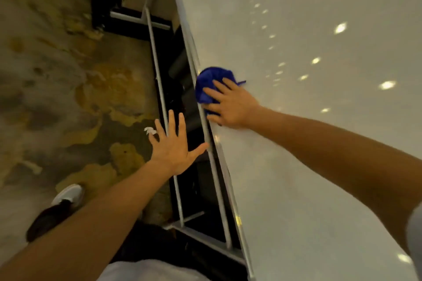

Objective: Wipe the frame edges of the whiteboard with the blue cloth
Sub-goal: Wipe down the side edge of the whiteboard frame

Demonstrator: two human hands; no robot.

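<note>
The whiteboard (pixel 308 75) fills the right side, glossy white with ceiling lights mirrored in it. Its metal frame edge (pixel 194 57) runs diagonally from the top centre down to the bottom right. A bunched blue cloth (pixel 207 82) lies against that edge about halfway along. My right hand (pixel 230 105) presses flat on the cloth with fingers spread over it, covering its lower part. My left hand (pixel 175 146) hovers open, fingers apart, to the left of the edge over the stand's bars, holding nothing.
Grey metal bars of the board's stand (pixel 159 89) run beside the frame over a dark gap. A stained concrete floor (pixel 57 75) lies to the left. My shoe (pixel 66 196) stands at the lower left. A small white scrap (pixel 149 130) lies on the floor.
</note>
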